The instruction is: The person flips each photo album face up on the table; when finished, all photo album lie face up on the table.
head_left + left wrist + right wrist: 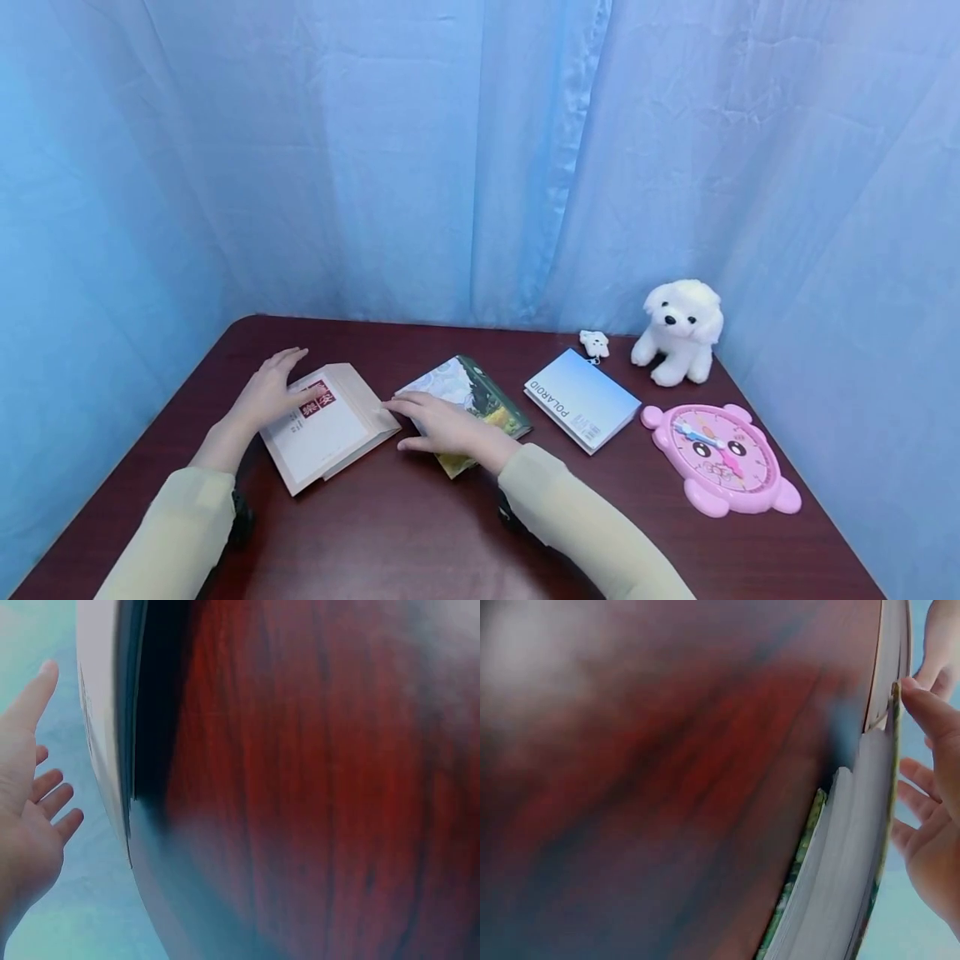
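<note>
A cream book (330,429) with a dark red label lies at the left of the table, its flap-like right part spread out. Above it hovers my left hand (272,393), fingers extended; in the left wrist view a gap shows between the hand (34,787) and the book (105,697). My right hand (450,427) lies over a book with a painted landscape cover (491,396), hiding part of it. Seen from the right wrist, the thumb (930,712) is at the cover's corner, the fingers stretch along it, and the thick pages (855,825) stand slightly apart.
Right of the painted book lies a light blue POLAROID album (581,400) with a small white dog charm (595,343) behind it. A white plush dog (678,329) sits at the back right corner. Near the right edge lies a pink clock (720,458). Blue curtains (375,167) surround the table (390,533).
</note>
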{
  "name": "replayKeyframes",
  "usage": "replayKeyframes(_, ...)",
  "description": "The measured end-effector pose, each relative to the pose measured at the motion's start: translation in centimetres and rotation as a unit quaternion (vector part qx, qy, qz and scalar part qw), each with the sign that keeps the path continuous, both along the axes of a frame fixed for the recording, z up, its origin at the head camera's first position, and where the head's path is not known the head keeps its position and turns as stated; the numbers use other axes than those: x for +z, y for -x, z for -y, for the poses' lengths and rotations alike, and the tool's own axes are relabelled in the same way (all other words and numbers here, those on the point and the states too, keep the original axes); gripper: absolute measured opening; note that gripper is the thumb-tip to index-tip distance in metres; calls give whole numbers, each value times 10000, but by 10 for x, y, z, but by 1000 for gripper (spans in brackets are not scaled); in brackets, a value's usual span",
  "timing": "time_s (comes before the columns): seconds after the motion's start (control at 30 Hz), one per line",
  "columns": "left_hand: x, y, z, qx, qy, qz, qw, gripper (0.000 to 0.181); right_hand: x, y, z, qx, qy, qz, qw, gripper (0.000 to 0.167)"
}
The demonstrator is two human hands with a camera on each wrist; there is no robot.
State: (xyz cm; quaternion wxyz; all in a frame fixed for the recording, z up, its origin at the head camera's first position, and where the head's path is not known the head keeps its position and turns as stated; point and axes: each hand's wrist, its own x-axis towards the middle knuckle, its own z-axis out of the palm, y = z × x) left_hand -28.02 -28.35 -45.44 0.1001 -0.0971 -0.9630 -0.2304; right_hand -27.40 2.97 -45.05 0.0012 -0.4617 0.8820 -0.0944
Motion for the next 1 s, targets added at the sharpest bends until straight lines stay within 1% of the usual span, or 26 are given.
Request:
replayKeyframes(0.13,-2,5,-1,-99,-1,320,9994,87,-1,8,5,31,-152,248,9996,64)
replayKeyframes(0.23,-3,7,-2,-123,-93,514,9986,88,0,14,8,93,-190,402,9990,62)
replayKeyframes(0.4,-2,7,-2,-138,-232,622,9977,80,-3,22,12,232,-216,552,9980,59)
replayKeyframes(0.5,-3,7,-2,-118,-347,702,9969,75,-4,25,16,277,-261,516,9979,56)
replayKeyframes(0.6,-3,7,-2,-65,-507,862,9950,73,-5,25,21,283,-300,323,9986,54)
replayKeyframes(0.73,-5,10,-1,22,-756,1065,9914,71,-10,26,27,147,-353,86,9992,52)
replayKeyframes(0.87,-6,12,-1,64,-911,1214,9884,66,-11,26,29,58,-392,53,9992,49)
replayKeyframes(1.0,-6,13,-1,77,-1071,1366,9848,61,-9,26,29,121,-355,19,9993,48)
